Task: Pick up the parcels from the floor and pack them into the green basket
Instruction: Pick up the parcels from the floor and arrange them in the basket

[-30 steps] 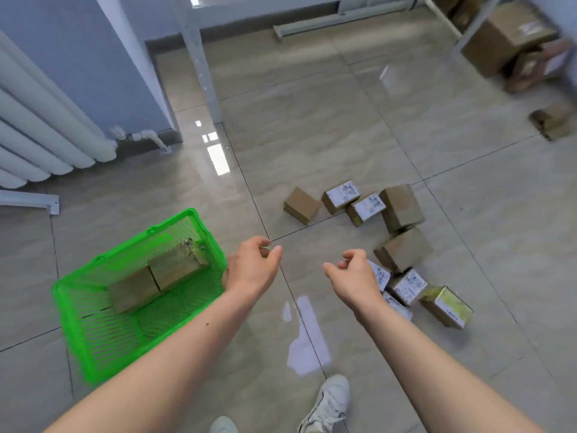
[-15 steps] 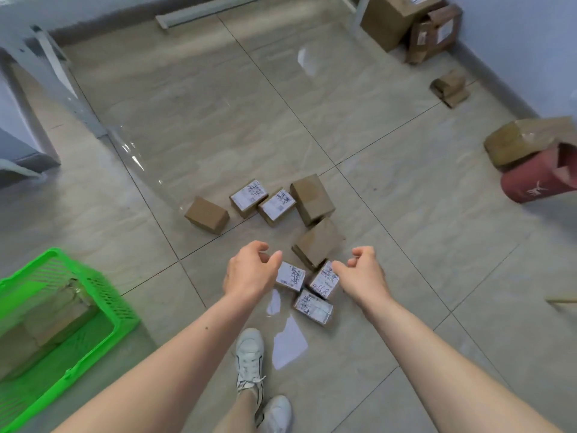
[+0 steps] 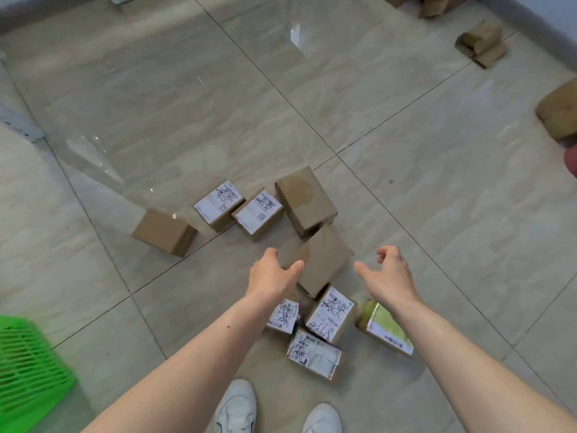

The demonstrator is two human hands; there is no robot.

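Several small cardboard parcels lie clustered on the tiled floor ahead of my feet. A plain brown parcel (image 3: pixel 324 260) sits tilted between my hands. My left hand (image 3: pixel 271 275) hovers just left of it, fingers apart and empty. My right hand (image 3: pixel 387 276) hovers to its right, open too, above a yellow-green taped parcel (image 3: pixel 385 328). Labelled parcels (image 3: pixel 331 314) lie below my wrists; others (image 3: pixel 257 214) and a plain box (image 3: pixel 164 231) lie further out. Only a corner of the green basket (image 3: pixel 28 370) shows at the lower left.
More cardboard boxes (image 3: pixel 482 45) lie at the far right by the wall, one larger box (image 3: pixel 559 109) at the right edge. My white shoes (image 3: pixel 237 407) stand just behind the parcels. A grey frame foot (image 3: pixel 15 120) is at the left edge.
My view has swung right and closer to the parcels, so the basket has slid to the lower left edge. Both hands have reached forward over the cluster and opened wider.
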